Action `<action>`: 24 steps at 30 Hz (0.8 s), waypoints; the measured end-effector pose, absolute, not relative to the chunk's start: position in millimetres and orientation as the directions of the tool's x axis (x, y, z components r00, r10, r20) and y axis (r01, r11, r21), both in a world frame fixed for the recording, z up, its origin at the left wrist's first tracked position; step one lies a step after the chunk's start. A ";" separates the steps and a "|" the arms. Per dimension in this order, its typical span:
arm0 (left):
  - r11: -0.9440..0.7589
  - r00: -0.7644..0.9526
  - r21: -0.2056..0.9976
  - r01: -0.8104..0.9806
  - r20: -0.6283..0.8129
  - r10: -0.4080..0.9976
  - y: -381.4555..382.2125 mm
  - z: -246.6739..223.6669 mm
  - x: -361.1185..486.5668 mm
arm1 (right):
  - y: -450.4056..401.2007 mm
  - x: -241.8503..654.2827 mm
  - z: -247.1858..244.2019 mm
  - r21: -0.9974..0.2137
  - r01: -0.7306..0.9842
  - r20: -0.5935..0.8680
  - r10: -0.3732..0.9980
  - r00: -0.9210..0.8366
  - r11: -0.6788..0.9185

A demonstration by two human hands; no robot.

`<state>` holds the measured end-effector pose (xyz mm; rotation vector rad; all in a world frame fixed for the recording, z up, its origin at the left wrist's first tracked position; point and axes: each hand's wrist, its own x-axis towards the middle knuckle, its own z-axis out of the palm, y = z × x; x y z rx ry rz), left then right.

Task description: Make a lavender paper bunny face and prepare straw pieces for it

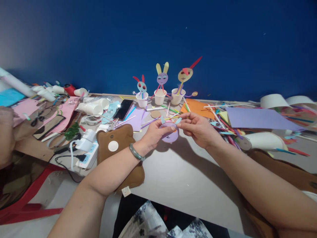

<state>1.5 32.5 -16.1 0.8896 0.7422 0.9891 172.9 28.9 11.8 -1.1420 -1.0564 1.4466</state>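
A round purple paper face with a drawn mouth and an orange mark is held up over the table. My left hand grips it at its left side, thumb across the front. A small light blue paper piece stands at the upper left rim. At the upper right rim, my right hand pinches another light blue paper ear between thumb and forefinger; whether it is attached cannot be made out. My fingers hide part of the face.
Three paper cups with paper rabbit-like figures stand by the blue wall. A brown cushion lies under my left forearm. A power strip, phone and craft scraps lie left; purple paper and a tipped tub lie right.
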 end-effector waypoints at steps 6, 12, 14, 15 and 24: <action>0.231 0.351 0.910 -0.346 -0.103 0.931 31.2 -15.5 1.3 | 28.4 172.4 12.9 -0.972 -0.182 -0.136 0.988 -0.073 -0.147; 0.198 0.324 0.925 -0.323 -0.089 0.942 30.7 -15.9 2.1 | 29.5 173.3 10.3 -0.976 -0.161 -0.140 0.988 -0.069 -0.149; 0.185 0.317 0.928 -0.322 -0.079 0.945 30.5 -16.5 2.5 | 29.1 172.7 10.2 -0.975 -0.164 -0.136 0.988 -0.076 -0.147; 0.177 0.316 0.929 -0.324 -0.071 0.946 30.4 -16.9 2.7 | 28.7 172.2 10.3 -0.975 -0.168 -0.137 0.988 -0.075 -0.148; 0.117 0.330 0.945 -0.304 -0.011 0.944 29.9 -16.7 2.4 | 26.7 168.1 9.2 -0.977 -0.158 -0.136 0.990 -0.048 -0.142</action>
